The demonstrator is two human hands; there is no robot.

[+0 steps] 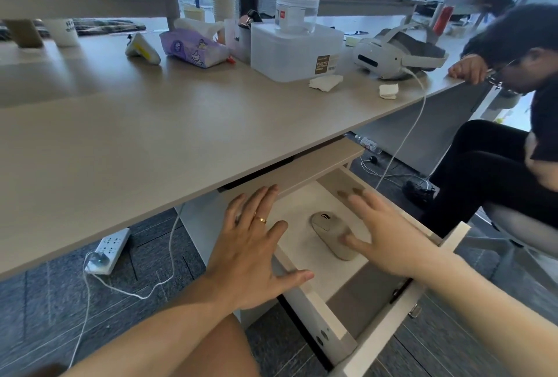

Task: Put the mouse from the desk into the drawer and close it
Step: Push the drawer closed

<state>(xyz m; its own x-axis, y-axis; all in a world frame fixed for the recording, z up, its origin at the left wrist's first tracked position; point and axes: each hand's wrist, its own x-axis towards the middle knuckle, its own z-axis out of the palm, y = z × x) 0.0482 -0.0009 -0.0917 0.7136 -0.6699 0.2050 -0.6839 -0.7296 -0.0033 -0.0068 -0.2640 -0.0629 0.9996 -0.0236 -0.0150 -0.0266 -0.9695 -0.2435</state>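
Observation:
A beige mouse (327, 230) lies flat on the white floor of the pulled-out drawer (308, 301) under the desk (151, 141). My right hand (389, 240) hovers over the drawer with fingers spread; its thumb tip rests at the mouse's right side, and it holds nothing. My left hand (253, 252), wearing a gold ring, is spread flat over the drawer's left wall, thumb reaching across the rim. The drawer's front panel sits at the lower right, angled toward me.
On the desk stand a white plastic container (294, 50) with a clear jar on top, a purple tissue pack (193, 46), a white headset (395, 56) with a cable, and crumpled tissues. A seated person (519, 135) is at the right. A power strip (110, 251) lies on the carpet.

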